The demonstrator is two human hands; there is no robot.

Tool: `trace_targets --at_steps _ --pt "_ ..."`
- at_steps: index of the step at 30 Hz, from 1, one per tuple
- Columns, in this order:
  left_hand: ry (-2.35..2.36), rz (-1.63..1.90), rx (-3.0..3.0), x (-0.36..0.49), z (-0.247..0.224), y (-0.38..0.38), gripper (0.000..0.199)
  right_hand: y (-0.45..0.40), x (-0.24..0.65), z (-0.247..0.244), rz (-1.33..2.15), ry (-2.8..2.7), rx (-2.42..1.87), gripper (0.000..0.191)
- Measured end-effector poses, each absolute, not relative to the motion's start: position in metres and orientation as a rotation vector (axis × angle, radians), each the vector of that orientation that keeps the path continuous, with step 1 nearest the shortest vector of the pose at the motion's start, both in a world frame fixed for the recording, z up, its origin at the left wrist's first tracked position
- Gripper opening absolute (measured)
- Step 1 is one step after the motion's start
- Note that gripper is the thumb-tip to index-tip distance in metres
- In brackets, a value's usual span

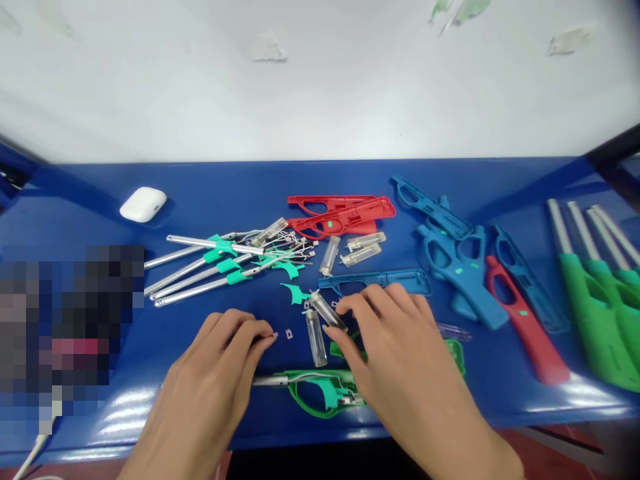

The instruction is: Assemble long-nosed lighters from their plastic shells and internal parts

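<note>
Clear cartridge point(329, 311) pinched between thumb and fingers of the right hand point(395, 340), above the blue tabletop point(90, 193). The left hand point(213, 373) pinches a tiny clear clip point(275, 335). Between the hands lies another cartridge point(315, 339); nearer the person, an open green lighter shell point(320, 397); beyond, metal tubes point(190, 270).

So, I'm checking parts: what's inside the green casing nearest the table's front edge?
The green casing shows a teal trigger, a white wire and a metal tube. The right hand hides whatever its right part holds.
</note>
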State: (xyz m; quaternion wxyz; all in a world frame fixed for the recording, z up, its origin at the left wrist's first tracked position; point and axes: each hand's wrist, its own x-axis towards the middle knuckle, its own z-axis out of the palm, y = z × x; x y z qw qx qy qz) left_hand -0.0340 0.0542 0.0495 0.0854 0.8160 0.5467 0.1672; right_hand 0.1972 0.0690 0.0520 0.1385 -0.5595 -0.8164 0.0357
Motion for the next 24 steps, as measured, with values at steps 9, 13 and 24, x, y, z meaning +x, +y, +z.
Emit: trace_targets --at_steps 9,13,24 --pt "1.846 0.72 1.95 -0.029 0.066 0.044 0.015 0.066 0.21 0.071 0.318 -2.159 -1.507 0.023" --pt "1.807 0.96 1.714 -0.015 0.066 0.037 0.009 0.053 0.217 0.079 0.438 -2.103 -1.386 0.02" --pt "1.631 1.183 1.894 -0.002 0.067 0.032 0.012 0.029 0.212 0.073 0.893 -1.881 -1.547 0.025"
